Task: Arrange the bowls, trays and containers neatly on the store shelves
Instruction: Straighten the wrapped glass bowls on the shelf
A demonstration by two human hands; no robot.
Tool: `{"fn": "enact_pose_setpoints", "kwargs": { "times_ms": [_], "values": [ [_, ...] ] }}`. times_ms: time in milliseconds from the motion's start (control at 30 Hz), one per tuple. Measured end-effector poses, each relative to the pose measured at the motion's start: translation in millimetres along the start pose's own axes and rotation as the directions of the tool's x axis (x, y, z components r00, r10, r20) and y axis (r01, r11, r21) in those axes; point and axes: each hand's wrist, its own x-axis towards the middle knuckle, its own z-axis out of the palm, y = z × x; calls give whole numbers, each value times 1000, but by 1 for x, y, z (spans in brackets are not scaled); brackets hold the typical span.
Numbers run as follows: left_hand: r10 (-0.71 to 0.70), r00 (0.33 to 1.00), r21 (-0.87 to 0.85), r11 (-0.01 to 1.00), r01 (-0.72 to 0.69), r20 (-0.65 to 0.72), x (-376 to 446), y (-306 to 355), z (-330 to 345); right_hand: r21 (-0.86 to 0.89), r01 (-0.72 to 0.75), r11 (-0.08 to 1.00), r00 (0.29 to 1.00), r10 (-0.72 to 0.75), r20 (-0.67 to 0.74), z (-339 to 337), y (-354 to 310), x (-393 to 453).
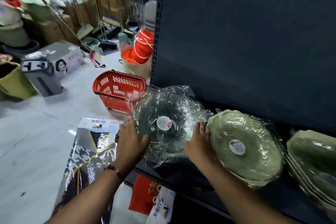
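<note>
A dark grey-green stack of bowls (163,114) wrapped in clear plastic stands on its edge at the left end of the dark shelf (181,171). My left hand (130,142) grips its left rim, thumb across the front. My right hand (199,143) holds its right side, fingers between it and a light green wrapped stack (243,147) leaning beside it. Another light green stack of trays (314,167) lies further right on the shelf.
A red shopping basket (118,87) sits on the floor left of the shelf upright (157,23). Orange buckets (141,47) stand behind it. Packaged mats (87,151) lie on the floor under my left arm. Boxes, bins and mops crowd the far left.
</note>
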Motion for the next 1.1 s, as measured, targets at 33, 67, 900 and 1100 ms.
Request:
{"fn": "enact_pose_setpoints", "kwargs": {
  "times_ms": [33,67,900,1100],
  "values": [
    [-4,1000,21,1000,4,10,3,-3,3,-30,5,1000,1000,-5,-10,3,0,0],
    [2,1000,48,999,-3,20,6,-5,5,-54,6,999,1000,-7,-25,6,0,0],
    [730,602,373,486,-790,324,-49,165,72,-83,137,987,973,-150,-173,-86,135,-65],
    [813,361,206,298,-932,457,-103,260,146,-67,-86,994,957,63,-284,-136,248,-127]
  ]
}}
